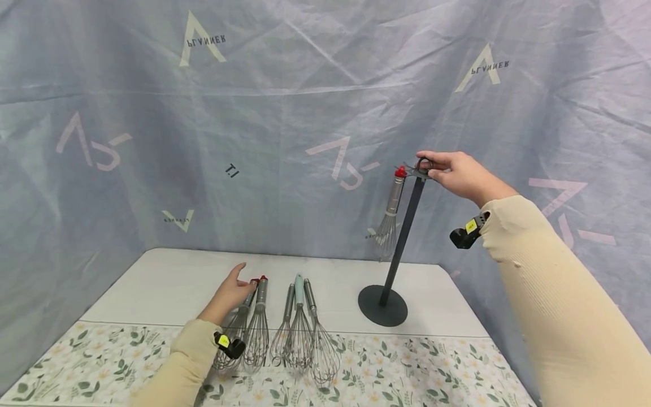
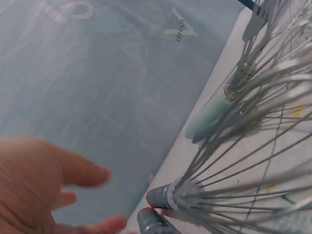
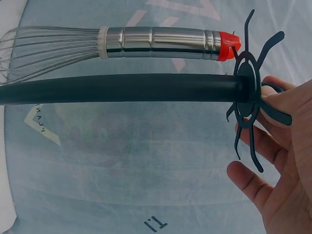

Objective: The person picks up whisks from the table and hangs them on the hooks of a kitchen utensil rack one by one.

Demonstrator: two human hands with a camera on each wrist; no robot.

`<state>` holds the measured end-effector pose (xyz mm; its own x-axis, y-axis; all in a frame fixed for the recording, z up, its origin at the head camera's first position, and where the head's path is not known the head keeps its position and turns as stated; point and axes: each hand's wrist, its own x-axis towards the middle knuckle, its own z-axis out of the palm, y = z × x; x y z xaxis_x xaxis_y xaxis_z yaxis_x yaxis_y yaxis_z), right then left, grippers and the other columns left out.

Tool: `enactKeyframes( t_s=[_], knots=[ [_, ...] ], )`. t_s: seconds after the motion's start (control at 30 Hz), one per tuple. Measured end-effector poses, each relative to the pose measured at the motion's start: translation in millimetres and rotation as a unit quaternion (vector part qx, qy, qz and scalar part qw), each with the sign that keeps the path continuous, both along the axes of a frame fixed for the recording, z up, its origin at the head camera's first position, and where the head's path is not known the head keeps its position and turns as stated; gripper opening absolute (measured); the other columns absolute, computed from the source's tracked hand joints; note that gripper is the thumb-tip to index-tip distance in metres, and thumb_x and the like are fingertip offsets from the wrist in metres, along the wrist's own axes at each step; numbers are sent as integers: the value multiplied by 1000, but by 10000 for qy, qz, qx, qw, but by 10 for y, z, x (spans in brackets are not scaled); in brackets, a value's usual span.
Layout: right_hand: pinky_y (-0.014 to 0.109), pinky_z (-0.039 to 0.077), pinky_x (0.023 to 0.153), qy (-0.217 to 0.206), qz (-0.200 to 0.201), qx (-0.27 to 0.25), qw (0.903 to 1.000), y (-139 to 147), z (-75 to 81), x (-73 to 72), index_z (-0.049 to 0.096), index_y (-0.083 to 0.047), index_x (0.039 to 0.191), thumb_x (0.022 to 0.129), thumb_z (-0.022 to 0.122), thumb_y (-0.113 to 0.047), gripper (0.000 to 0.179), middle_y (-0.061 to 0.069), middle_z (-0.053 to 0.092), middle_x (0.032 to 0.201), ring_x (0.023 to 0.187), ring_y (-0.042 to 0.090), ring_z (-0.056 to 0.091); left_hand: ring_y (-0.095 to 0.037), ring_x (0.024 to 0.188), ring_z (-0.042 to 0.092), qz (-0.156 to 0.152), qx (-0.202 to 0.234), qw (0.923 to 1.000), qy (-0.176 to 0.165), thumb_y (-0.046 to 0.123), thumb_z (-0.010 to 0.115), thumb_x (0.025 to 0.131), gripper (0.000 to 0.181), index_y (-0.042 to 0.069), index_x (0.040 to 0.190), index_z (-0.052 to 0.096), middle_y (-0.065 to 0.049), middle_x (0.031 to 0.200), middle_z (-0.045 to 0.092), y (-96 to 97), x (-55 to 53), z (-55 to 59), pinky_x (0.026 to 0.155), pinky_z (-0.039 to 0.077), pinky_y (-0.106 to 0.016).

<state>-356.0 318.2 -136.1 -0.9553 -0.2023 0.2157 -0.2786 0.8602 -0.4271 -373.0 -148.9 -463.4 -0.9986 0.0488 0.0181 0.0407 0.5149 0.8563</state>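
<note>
On the tabletop (image 1: 173, 288), near its right edge, the black hook stand (image 1: 404, 237) is being loaded: one red-capped whisk (image 1: 395, 198) is being held up, while five balloon whisks (image 1: 299, 291), still unhung, are being supported left of centre. Nothing is being gripped by the left hand (image 1: 233, 293), its fingers being spread near a handle; by the right hand (image 1: 460, 172), the stand's top ring (image 1: 424, 164) is being pinched.

Clear lane over white tabletop (image 1: 346, 280) between whisk trio (image 1: 299, 291) and stand base (image 1: 383, 314). Hung whisk (image 1: 394, 198) blocks pole's (image 1: 404, 237) left; hooks (image 3: 254, 151) crowd right hand (image 1: 460, 172). Trio-to-whisk pair (image 1: 261, 294) gap narrows at wires, maybe touching.
</note>
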Motion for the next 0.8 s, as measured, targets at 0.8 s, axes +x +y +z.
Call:
enactKeyframes(
  t_s=[0.8],
  knots=[
    [48,38,88,-65,-126,100,9999,-31,8,7,31,-29,160,109,46,-20,54,13,49,152,140,35,42,-26,82,59,152,537,9935,-997,16,67,94,58,-5,144,46,-28,127,56,-152,160,-307,61,51,-39]
  ],
)
